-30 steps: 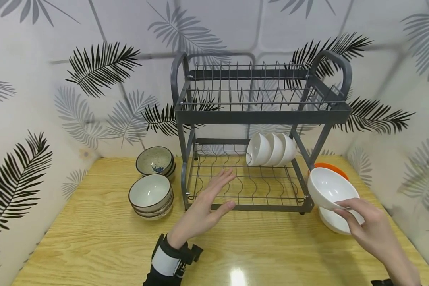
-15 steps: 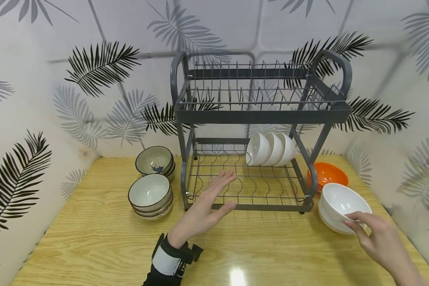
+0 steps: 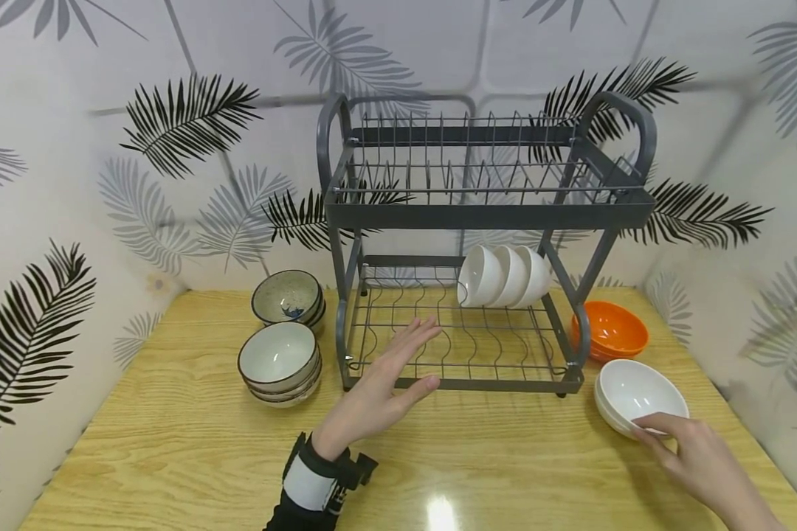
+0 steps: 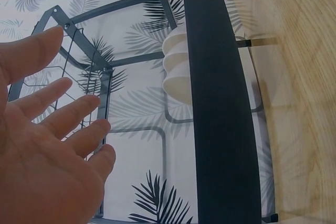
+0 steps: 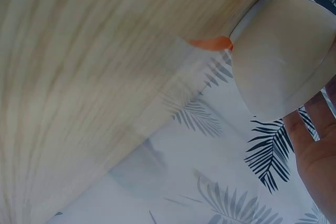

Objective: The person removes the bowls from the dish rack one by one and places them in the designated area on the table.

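My right hand (image 3: 697,463) pinches the near rim of a white bowl (image 3: 643,391) at the table's right side. That bowl sits nested in a second white bowl, of which only a strip of the outer wall shows. In the right wrist view the pale underside of the bowls (image 5: 283,59) is beside the fingers. My left hand (image 3: 372,402) hovers, fingers extended and holding nothing, before the front bar of a dark grey two-tier dish rack (image 3: 485,217). Three white bowls (image 3: 480,279) stand tilted on edge in a row on the rack's lower tier, towards the right.
Behind the white bowls, orange bowls (image 3: 614,330) are stacked beside the rack's right leg. Left of the rack are a stack of dark-rimmed pale bowls (image 3: 279,358) and a stack of speckled bowls (image 3: 285,295). A leaf-patterned wall covering (image 3: 192,206) stands behind the wooden table (image 3: 173,442).
My right hand has brought the white bowl down and slightly right, and it now sits inside the other white bowl. The orange bowls have come into fuller view. My left hand stays put.
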Demonstrator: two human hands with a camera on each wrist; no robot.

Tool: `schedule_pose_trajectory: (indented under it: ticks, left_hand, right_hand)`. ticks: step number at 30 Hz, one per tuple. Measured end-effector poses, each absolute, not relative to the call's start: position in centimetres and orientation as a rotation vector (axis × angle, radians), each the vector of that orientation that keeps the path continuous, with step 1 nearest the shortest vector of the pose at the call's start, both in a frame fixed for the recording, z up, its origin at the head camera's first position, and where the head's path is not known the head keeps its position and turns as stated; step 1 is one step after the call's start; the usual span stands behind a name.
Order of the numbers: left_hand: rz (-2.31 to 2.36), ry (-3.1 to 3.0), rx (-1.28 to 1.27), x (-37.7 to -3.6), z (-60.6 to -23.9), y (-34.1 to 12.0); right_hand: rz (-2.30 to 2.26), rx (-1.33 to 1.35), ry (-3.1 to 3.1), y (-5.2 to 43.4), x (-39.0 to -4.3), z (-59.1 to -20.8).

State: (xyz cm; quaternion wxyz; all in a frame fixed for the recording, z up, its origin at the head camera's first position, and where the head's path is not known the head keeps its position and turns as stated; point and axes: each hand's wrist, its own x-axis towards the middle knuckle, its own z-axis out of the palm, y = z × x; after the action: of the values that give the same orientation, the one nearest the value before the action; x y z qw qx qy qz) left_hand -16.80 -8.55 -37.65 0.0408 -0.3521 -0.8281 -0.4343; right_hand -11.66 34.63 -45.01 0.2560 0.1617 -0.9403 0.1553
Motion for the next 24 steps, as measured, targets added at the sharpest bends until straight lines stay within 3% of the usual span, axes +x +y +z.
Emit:
schedule_pose_trajectory:
  ticks: [11, 24]
  left_hand:
    - [-1.344, -2.552, -1.081, -16.7, -37.6, -8.7]
    - [-1.355, -2.563, -1.079, -16.9, -37.7, -8.8]
  right_hand:
    - [0.460, 0.471, -2.490, 33.2, -12.4, -43.8]
    - [0.575, 0.714, -2.256, 26.6, -14.8, -39.0]
